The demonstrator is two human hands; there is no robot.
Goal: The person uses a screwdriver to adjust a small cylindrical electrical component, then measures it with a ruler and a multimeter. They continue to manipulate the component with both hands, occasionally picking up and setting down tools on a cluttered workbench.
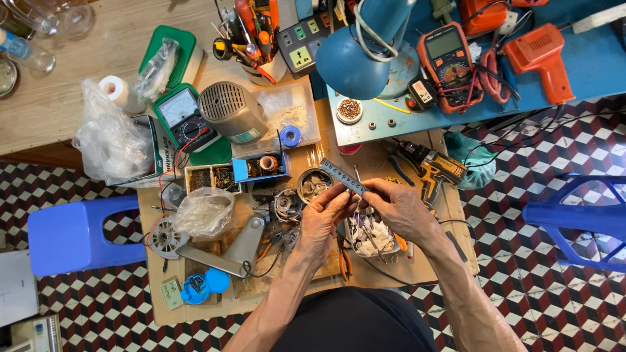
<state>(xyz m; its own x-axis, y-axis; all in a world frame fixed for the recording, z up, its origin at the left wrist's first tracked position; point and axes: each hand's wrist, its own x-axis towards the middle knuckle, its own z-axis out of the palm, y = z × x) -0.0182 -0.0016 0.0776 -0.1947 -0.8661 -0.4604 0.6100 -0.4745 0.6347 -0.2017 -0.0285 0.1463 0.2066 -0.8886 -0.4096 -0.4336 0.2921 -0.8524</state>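
- A small wooden worktable (195, 313) stands on a checkered floor; every place below is told from it.
- Above its middle, both hands meet on a thin grey strip (343, 176), a flat bar with pale marks along it, slanting up toward the far left.
- The left hand (324, 215) comes up from the near edge with the forearm raised steeply; its fingertips (345, 193) pinch the strip's near end from below.
- The right hand (399, 207) reaches in from the near right, wrist bent inward, thumb and forefinger closed on the same end of the strip from the right.
- Just under the hands sits a shallow tray (369, 238) of white scraps and small parts.
- On the table's left part lie a crumpled clear plastic bag (205, 210) and, near its front edge, a round blue lid (216, 280).
- Toward the far edge, a small blue box (261, 167) holds a copper coil, with a roll of blue tape (290, 135) behind it.
- At the far left corner rests a green analogue meter (184, 117), beside a bulging white plastic bag (111, 140).
- Beyond the far right corner sit a blue desk lamp (358, 62) and an orange multimeter (448, 65).
- A yellow-and-black cordless drill (430, 168) lies on the right edge.
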